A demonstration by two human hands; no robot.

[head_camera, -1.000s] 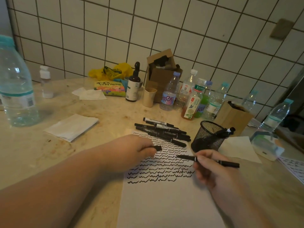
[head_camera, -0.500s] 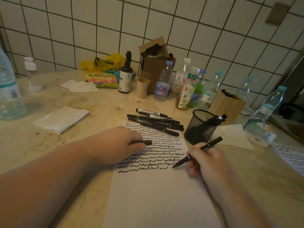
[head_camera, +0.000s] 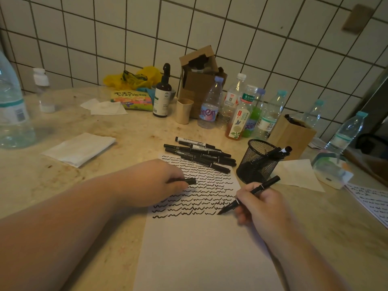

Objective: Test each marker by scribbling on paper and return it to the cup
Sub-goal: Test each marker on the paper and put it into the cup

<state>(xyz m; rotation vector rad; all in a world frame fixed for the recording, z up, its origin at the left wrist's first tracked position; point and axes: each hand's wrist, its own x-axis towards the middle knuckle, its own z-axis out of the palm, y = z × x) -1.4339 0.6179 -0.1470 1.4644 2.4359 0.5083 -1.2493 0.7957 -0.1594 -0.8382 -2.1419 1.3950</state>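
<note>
Now that the uncapped marker (head_camera: 249, 194) has tipped down, its tip meets the paper (head_camera: 195, 244): right hand (head_camera: 262, 206) grips it to scribble, left hand (head_camera: 155, 183) pinches the cap (head_camera: 190, 181).

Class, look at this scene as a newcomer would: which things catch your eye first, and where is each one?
First, the white paper in the middle, its upper half covered with rows of black squiggles. The right hand holds an uncapped marker with its tip at the end of the lowest rows, while the left hand pinches the cap. Behind lie a pile of black markers and, to its right, a black mesh cup.
</note>
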